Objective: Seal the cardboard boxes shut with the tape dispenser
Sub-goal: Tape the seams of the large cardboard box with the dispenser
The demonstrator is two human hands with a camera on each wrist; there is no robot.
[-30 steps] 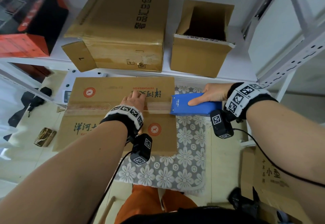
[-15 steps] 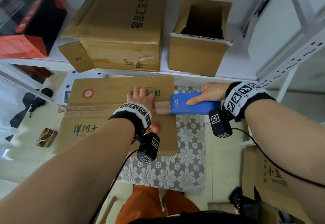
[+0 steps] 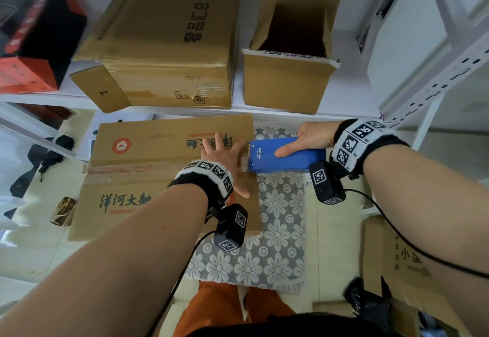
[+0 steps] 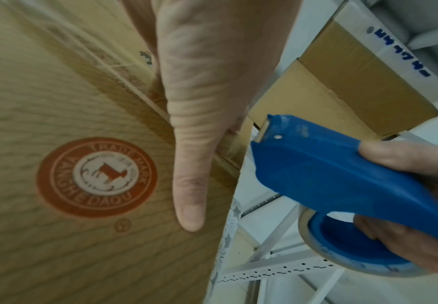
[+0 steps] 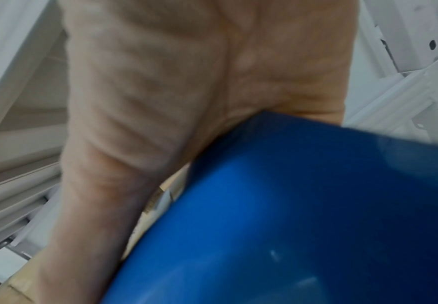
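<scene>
While gripped rightward, blue tape dispenser (image 3: pixel 280 158) lengthwise along seam, nose toward box (image 3: pixel 148 151).

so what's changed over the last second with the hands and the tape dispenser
The left hand slid right along the taped seam of the cardboard box toward its right edge, fingers spread flat on the tape. The blue tape dispenser, gripped by the right hand, stayed just past that edge, tape stretched to the box. The box and the shelf boxes did not move.

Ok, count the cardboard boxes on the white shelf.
2. A large closed box lies on the left of the shelf; a smaller open box stands to its right. The black-and-red box is excluded; more may sit beyond the frame.
</scene>
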